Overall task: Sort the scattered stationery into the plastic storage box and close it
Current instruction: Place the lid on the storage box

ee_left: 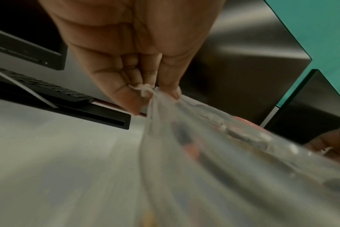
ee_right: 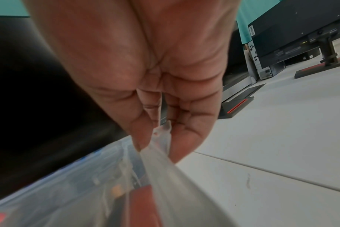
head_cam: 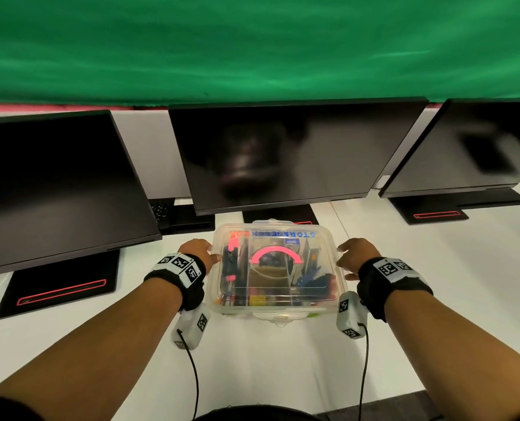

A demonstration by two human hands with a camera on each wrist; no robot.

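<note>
The clear plastic storage box (head_cam: pixel 275 311) stands on the white table in front of me with its lid down. The lid carries a pink handle (head_cam: pixel 275 253), and pens and other stationery show through it in the compartments. My left hand (head_cam: pixel 211 257) is at the box's left side. In the left wrist view the left hand (ee_left: pixel 155 98) pinches the box's rim (ee_left: pixel 165 107) between thumb and fingers. My right hand (head_cam: pixel 342 263) is at the right side. In the right wrist view the right hand (ee_right: pixel 159 147) pinches the rim (ee_right: pixel 161 153) the same way.
Three dark monitors (head_cam: pixel 283 156) stand in a row just behind the box, their black bases (head_cam: pixel 58 291) lying on the white table (head_cam: pixel 268 360). A keyboard (head_cam: pixel 161 209) lies behind the left monitor. A green backdrop hangs beyond.
</note>
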